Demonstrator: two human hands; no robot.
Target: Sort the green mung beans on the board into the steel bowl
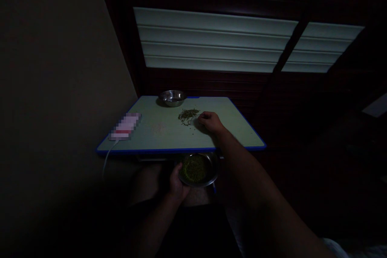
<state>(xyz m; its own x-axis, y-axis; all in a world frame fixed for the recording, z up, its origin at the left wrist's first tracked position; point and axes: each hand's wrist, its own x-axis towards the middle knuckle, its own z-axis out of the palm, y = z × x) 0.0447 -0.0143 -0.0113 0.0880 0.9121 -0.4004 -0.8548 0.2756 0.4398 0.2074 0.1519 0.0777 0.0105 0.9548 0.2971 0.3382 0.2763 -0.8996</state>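
My left hand grips the side of a metal bowl, thumb on its rim, just below the table's front edge and over my lap. Small green grains that look like mung beans fill part of that bowl. Over the table, my right hand is closed, fingertips pressed together. A faint pale, see-through shape shows by its fingertips; whether the hand holds it is too dark to tell. Just left of these fingers lies a loose pile of the same kind of grains, with a few scattered toward me.
A second metal bowl stands at the back of the pale, blue-edged table. A blurred-out phone lies at the left edge, its white cable hanging down. A wall rises on the left; dark slatted panels stand behind.
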